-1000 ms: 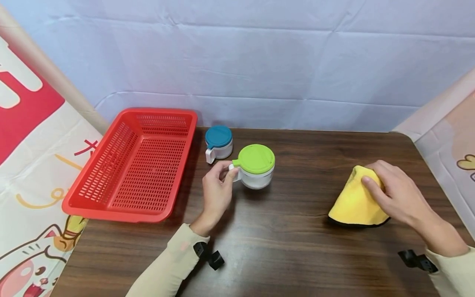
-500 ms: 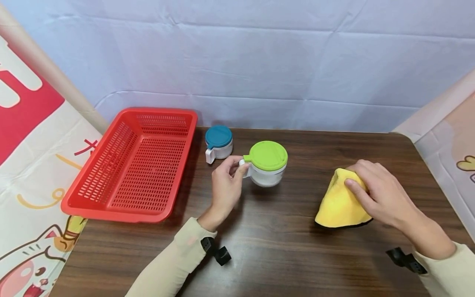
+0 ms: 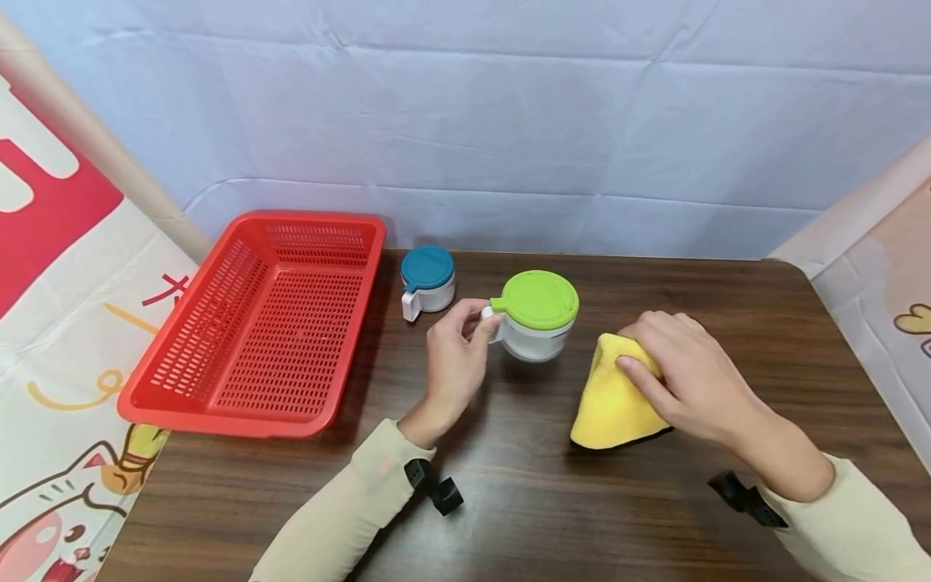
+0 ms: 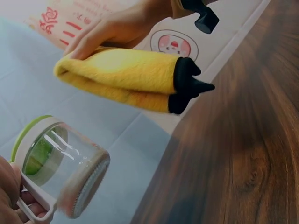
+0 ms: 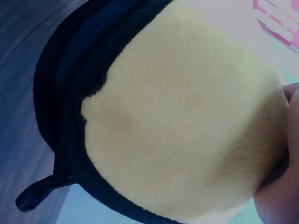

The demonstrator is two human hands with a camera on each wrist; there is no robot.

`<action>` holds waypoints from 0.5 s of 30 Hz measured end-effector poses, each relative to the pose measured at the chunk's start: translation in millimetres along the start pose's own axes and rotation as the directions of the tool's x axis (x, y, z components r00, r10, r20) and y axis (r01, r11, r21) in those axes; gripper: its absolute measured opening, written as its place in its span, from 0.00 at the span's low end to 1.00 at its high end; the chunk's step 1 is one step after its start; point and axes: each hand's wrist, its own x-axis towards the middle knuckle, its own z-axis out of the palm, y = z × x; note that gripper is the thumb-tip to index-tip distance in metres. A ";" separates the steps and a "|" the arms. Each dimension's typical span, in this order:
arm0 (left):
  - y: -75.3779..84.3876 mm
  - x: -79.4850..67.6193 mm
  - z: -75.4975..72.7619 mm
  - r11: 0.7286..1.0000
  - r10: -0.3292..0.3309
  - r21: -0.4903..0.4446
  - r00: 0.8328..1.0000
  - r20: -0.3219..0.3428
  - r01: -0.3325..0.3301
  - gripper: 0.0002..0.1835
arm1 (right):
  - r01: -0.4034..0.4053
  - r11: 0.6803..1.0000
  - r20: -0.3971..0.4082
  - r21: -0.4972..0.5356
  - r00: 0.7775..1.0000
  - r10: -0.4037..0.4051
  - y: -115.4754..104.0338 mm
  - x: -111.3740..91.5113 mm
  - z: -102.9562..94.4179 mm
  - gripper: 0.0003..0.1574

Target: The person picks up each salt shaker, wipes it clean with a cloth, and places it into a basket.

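My left hand pinches the white handle of a clear seasoning jar with a green lid. In the left wrist view the glass jar shows its ribbed base and appears lifted off the table. To its right, my right hand grips a folded yellow cloth with dark edging, thumb on the near side. The cloth fills most of the right wrist view, a dark hanging loop at its edge. Cloth and jar are close but apart.
A red plastic basket with perforated walls stands at the left of the brown wooden table. Between it and the green-lidded jar, a smaller jar with a blue lid stands near the back edge. A pale curtain hangs behind.
Both hands have drawn closer together. The left hand has carried the green-lidded jar right and slightly back; the right hand has brought the yellow cloth left. The basket and blue-lidded jar stay put.
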 end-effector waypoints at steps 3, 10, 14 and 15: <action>2.8 0.2 1.7 1.000 0.004 0.004 1.000 0.012 -0.004 0.11 | 0.005 1.000 0.009 -0.010 1.000 -0.005 -6.6 7.2 5.2 0.25; 4.9 0.5 7.2 0.999 0.049 -0.023 0.998 0.025 -0.049 0.10 | 0.020 1.000 -0.031 -0.008 0.999 -0.021 -22.2 23.2 15.6 0.31; 6.1 0.5 10.6 0.998 0.054 -0.030 0.998 0.032 -0.053 0.10 | 0.001 1.000 -0.061 -0.022 0.998 -0.002 -30.4 32.7 19.7 0.32; 6.6 0.3 11.3 0.998 0.053 -0.031 0.998 0.034 -0.052 0.10 | -0.002 1.000 -0.068 -0.026 0.998 0.000 -32.2 34.7 20.8 0.32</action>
